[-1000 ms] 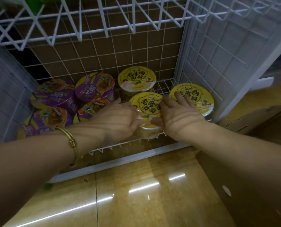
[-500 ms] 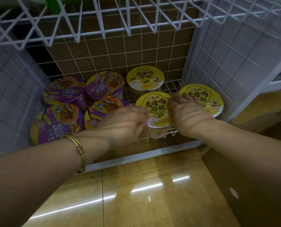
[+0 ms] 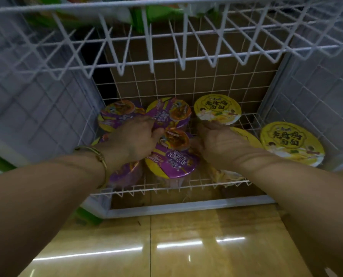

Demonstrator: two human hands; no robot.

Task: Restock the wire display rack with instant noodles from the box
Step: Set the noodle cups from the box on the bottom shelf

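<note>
Low on the rack (image 3: 166,189), the left hand (image 3: 134,138) is resting on purple cups (image 3: 118,114) and the right hand (image 3: 220,140) is covering a yellow cup (image 3: 245,135); whether either is gripping, I cannot tell. Any nudge is risking tipping the tilted front purple cup (image 3: 174,159) forward off the rack.

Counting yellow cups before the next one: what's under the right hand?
A yellow-lidded noodle cup; the right hand covers most of its lid, so only the lid's edge and lower wall show.
</note>
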